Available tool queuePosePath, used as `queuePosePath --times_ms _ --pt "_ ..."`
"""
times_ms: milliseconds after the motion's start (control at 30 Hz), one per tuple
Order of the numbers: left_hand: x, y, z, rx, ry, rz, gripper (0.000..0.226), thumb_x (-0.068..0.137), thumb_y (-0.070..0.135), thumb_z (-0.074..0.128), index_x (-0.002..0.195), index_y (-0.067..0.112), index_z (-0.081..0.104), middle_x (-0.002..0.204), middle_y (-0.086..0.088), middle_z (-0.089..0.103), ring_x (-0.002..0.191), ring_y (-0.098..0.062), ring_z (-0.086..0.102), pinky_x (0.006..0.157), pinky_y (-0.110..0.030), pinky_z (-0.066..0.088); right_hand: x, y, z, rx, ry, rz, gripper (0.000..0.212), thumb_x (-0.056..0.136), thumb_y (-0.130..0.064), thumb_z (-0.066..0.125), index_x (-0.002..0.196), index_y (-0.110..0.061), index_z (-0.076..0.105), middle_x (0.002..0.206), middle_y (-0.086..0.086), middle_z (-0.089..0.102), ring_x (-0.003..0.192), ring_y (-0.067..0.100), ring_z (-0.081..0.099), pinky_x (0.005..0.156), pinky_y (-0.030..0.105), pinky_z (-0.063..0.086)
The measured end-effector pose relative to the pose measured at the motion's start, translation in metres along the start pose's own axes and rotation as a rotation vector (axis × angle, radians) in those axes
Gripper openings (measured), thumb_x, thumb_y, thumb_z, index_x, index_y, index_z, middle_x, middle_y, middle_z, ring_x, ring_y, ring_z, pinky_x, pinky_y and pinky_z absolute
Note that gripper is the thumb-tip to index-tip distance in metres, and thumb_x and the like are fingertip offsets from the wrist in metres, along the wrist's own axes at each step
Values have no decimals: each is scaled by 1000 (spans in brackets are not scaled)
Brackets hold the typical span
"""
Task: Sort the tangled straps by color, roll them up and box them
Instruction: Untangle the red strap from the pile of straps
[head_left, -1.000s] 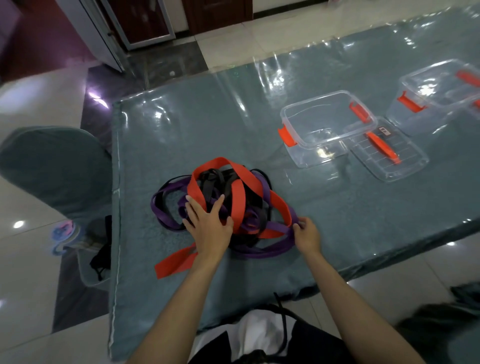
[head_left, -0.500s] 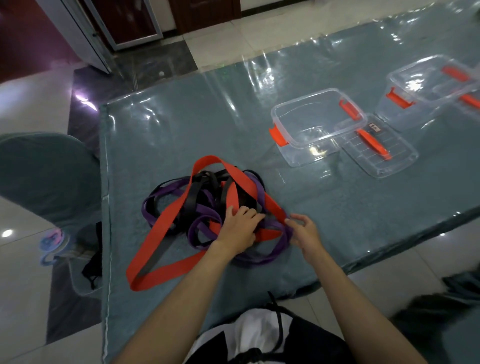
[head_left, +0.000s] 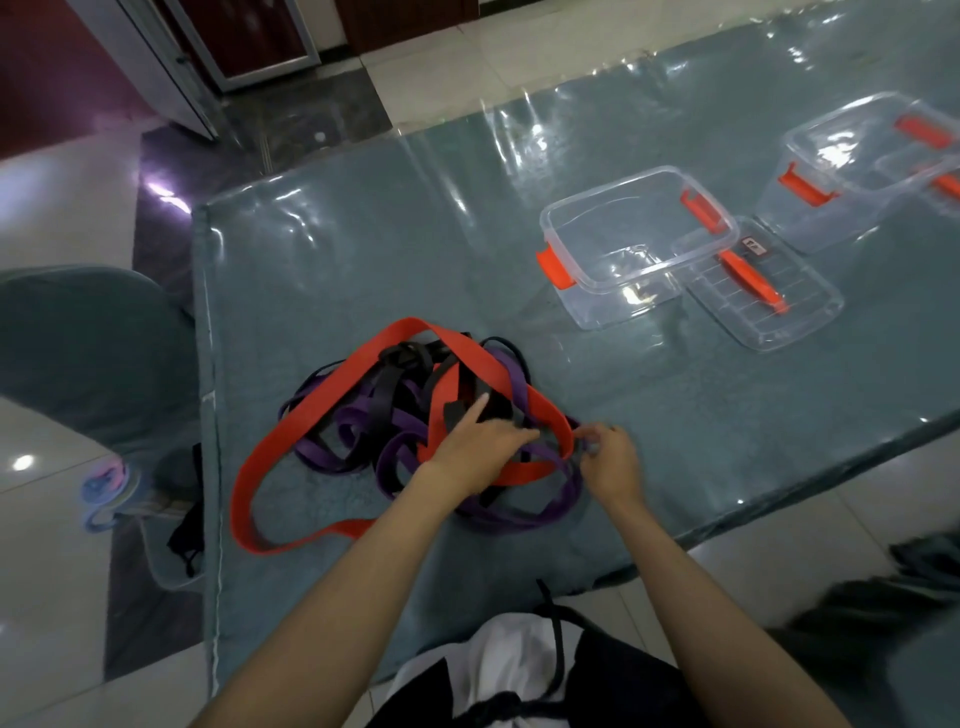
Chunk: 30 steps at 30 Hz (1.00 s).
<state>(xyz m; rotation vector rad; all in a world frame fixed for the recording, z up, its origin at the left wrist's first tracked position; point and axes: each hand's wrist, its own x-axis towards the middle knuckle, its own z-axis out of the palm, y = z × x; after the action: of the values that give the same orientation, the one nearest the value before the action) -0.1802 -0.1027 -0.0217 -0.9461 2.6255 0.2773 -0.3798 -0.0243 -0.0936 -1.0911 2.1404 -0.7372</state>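
A tangle of straps lies on the teal table (head_left: 363, 249) near its front left. A wide red strap (head_left: 317, 415) loops out to the left, purple straps (head_left: 519, 514) spread underneath, and black straps (head_left: 389, 382) sit in the middle. My left hand (head_left: 478, 449) is on top of the tangle, index finger stretched forward and the other fingers curled into the straps. My right hand (head_left: 610, 460) pinches a purple strap at the pile's right edge, beside the red loop. An open clear box (head_left: 587, 208) with orange latches stands to the far right.
A clear lid (head_left: 810, 306) with an orange handle lies right of the open box. A second clear box (head_left: 810, 156) stands at the far right. A covered chair (head_left: 88, 338) stands left of the table. The table's front edge runs just behind my wrists.
The red strap has been pulled out into a long loop on the left. My left hand moved from the pile's left side to its right middle, close to my right hand.
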Motion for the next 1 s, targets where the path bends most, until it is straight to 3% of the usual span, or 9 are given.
queuePosePath --times_ms 100,233,367,433,567,667,767,900,1000 --pt "2 4 4 -132 -100 -74 67 95 18 54 159 24 39 143 -1 62 132 -30 54 118 -59 17 5 1 2 -6 -59 30 39 89 10 63 124 -2 74 120 25 64 108 40 67 99 40 51" --pt "-3 5 13 5 -95 -84 65 97 39 63 157 24 41 150 2 49 132 -28 48 111 -58 26 10 4 0 50 -74 58 35 93 9 62 124 0 74 123 23 69 112 37 69 101 41 54" --pt "-4 10 17 45 -7 -112 48 95 25 65 142 25 58 130 -2 56 123 -29 50 106 -53 29 12 3 -1 89 -35 79 32 86 11 69 114 -2 80 109 19 78 99 31 74 88 29 52" --pt "-4 9 17 30 -6 -120 38 95 30 67 132 25 64 127 -2 54 121 -28 49 105 -52 30 15 4 -1 135 -65 108 32 84 13 70 112 -2 80 106 19 78 90 26 70 86 36 58" --pt "-12 -5 14 -100 102 -57 27 92 27 67 120 26 66 127 5 53 119 -20 49 101 -43 30 15 -1 2 404 -250 258 32 91 18 63 106 -9 70 106 19 67 84 26 66 58 35 62" --pt "-27 -20 7 -262 193 -76 29 91 24 70 119 32 67 118 12 63 113 -17 58 102 -38 29 16 -10 8 587 -359 317 26 95 14 62 106 -10 66 109 18 66 81 23 68 67 38 60" --pt "-40 -30 3 -278 228 -88 38 90 27 74 126 36 69 116 12 62 110 -16 56 102 -39 34 20 -26 13 809 -455 442 12 104 -9 54 109 -15 64 110 19 70 82 28 73 74 43 62" --pt "-47 -34 -1 -245 171 -10 39 93 30 69 129 44 68 113 10 56 109 -15 49 97 -39 36 26 -52 15 1011 -556 576 42 106 -51 52 116 -13 64 107 22 73 95 35 72 79 48 59" --pt "-52 -33 2 -243 61 51 37 90 50 67 126 44 66 111 12 56 110 -14 46 95 -40 35 25 -63 17 1031 -583 498 28 101 -25 67 121 -9 59 107 21 67 88 29 71 76 42 62"
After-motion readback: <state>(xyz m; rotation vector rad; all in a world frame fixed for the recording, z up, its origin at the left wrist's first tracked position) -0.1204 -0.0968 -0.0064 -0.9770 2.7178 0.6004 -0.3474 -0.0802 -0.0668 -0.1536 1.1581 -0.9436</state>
